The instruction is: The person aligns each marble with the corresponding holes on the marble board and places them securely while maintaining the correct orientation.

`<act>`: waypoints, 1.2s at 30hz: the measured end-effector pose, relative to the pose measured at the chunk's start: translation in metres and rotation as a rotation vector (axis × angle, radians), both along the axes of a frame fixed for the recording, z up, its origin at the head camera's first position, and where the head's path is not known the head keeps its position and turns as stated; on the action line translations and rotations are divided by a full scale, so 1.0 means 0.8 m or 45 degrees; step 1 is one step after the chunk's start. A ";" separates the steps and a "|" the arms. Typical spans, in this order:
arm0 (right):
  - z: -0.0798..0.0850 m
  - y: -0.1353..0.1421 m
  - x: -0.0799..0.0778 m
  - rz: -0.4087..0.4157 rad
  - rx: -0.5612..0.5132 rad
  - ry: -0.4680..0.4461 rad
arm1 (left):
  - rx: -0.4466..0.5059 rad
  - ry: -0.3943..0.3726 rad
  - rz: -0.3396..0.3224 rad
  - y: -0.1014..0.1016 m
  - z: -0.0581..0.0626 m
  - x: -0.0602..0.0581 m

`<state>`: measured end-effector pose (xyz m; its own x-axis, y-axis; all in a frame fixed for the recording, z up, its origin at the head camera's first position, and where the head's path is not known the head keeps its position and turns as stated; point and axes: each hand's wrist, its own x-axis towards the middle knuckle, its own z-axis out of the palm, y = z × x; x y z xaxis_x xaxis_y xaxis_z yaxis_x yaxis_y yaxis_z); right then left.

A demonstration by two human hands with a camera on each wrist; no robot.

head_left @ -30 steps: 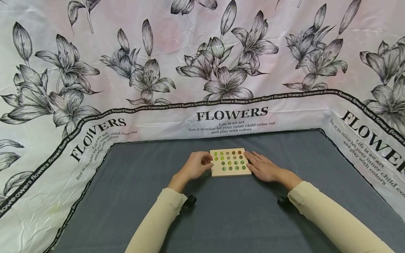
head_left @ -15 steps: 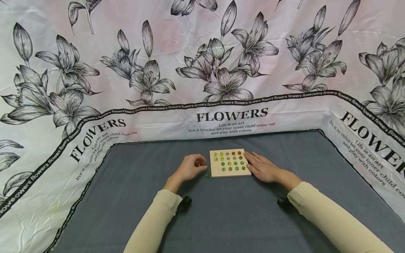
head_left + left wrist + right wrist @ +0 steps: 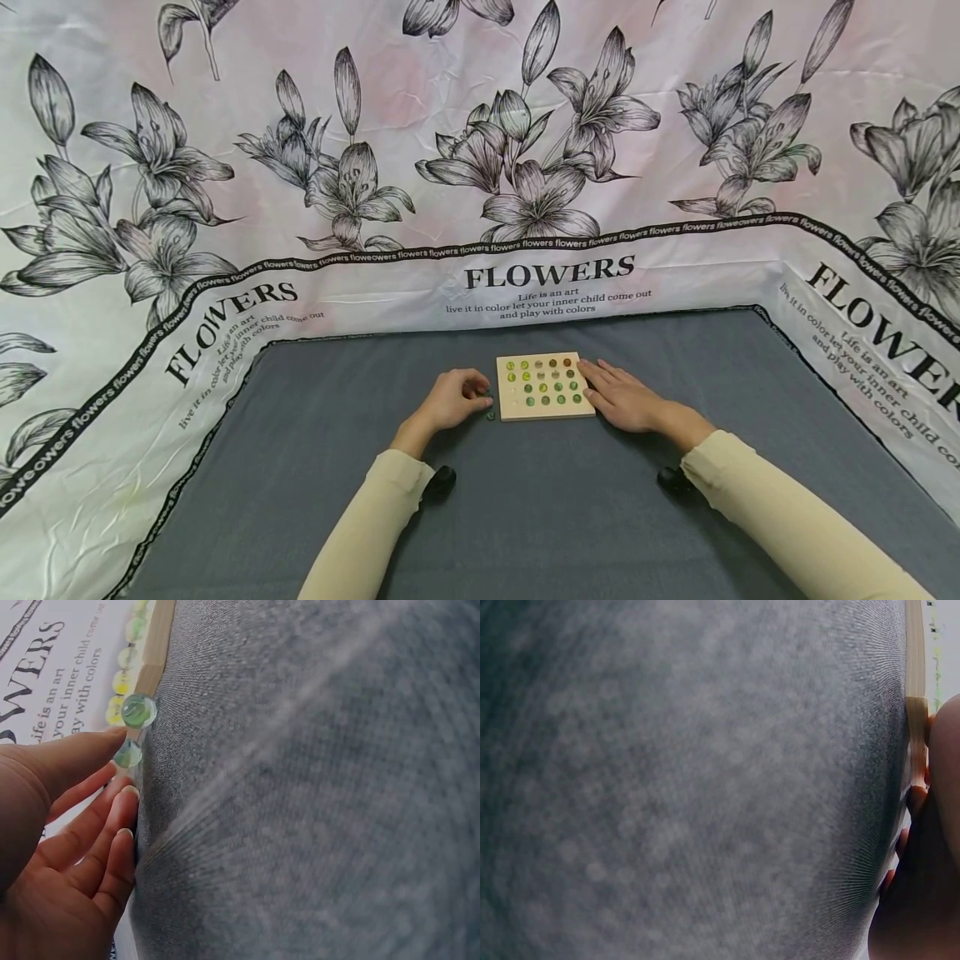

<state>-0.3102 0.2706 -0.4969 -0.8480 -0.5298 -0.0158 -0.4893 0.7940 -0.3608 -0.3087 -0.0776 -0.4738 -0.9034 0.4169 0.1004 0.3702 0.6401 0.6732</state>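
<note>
A light wooden board (image 3: 513,408) lies on the grey cloth, with rows of green, yellow and brownish glass marbles set in it. Two hollows at its near left hold no marble. Just left of the board, my left hand (image 3: 453,400) pinches a greenish marble (image 3: 129,754) between thumb and index finger. A second clear green marble (image 3: 139,711) sits on the cloth just beyond the thumb, beside the board's corner. My right hand (image 3: 624,400) rests flat against the board's right edge, its fingers extended. In the right wrist view its fingertips are mostly hidden behind the palm.
Grey cloth (image 3: 555,508) covers the table around the board. A white flower-printed sheet (image 3: 397,292) with lettering hangs behind and along both sides. Black wrist devices (image 3: 441,483) show under the sleeves.
My left hand has drawn back left from the board's edge to the loose marbles and now has one at its fingertips. The right hand and the board stay in place.
</note>
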 end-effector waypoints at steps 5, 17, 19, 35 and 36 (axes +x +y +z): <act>-0.001 0.000 -0.001 0.002 0.003 -0.001 | -0.013 0.005 0.007 0.001 -0.003 -0.002; 0.002 0.000 0.003 0.003 -0.018 0.003 | -0.018 -0.002 0.034 0.003 -0.005 -0.002; 0.004 -0.001 0.005 0.007 -0.019 0.016 | -0.018 -0.001 0.035 0.004 -0.004 -0.002; -0.001 0.000 0.002 -0.006 0.002 -0.023 | -0.001 -0.023 0.032 0.001 0.006 0.004; -0.002 0.000 0.002 -0.006 0.002 -0.022 | 0.000 -0.023 0.032 0.001 0.006 0.004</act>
